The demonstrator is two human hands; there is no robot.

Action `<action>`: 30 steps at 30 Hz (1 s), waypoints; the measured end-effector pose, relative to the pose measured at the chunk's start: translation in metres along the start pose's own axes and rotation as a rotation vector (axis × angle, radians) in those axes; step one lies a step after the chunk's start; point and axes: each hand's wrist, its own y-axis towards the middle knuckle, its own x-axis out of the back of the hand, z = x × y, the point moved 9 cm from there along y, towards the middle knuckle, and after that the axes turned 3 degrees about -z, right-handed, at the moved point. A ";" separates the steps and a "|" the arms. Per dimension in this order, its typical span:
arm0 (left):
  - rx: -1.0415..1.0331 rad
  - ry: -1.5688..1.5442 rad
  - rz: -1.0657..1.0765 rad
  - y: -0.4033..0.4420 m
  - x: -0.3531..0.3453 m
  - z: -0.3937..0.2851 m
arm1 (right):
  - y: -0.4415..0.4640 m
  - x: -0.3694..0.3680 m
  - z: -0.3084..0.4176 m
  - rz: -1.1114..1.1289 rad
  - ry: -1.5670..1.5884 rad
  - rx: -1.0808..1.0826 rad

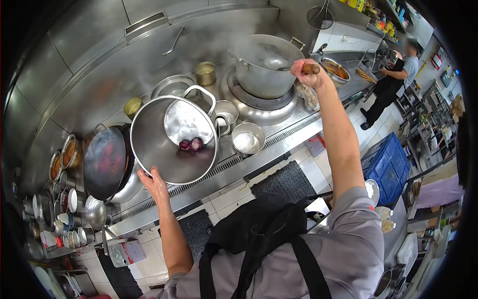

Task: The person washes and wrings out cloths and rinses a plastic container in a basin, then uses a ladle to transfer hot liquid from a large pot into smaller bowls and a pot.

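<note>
My left hand (155, 187) grips the near handle of a wide metal pot (172, 172), tilted so that its inside faces me. Two purple pieces (196, 144), looking like cut onion, lie in it. Fingers of my right hand (306, 71) wrap round the wooden handle (312, 69) of a ladle. Its shiny bowl (274, 62) shows partly through steam inside a large stockpot (266, 85), which stands on a round burner (261, 103).
At left sits a dark wok (105, 162). Small metal pots (248, 138) and a tin can (205, 74) crowd the steel counter. Farther right are a bowl of orange liquid (335, 70), a blue crate (384, 167) and another person (398, 82) standing at the counter.
</note>
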 end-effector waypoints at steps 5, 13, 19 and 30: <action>-0.044 0.011 0.014 0.002 0.015 -0.002 | -0.026 -0.025 -0.018 0.117 0.122 -0.098; -0.141 0.062 -0.015 0.001 0.033 -0.017 | -0.043 -0.045 -0.043 0.119 0.173 -0.029; -0.149 0.068 -0.007 0.002 0.033 -0.020 | -0.051 -0.057 -0.058 0.112 0.183 -0.028; -0.145 0.092 0.062 0.006 0.025 -0.009 | -0.088 -0.120 -0.103 0.135 -0.093 0.119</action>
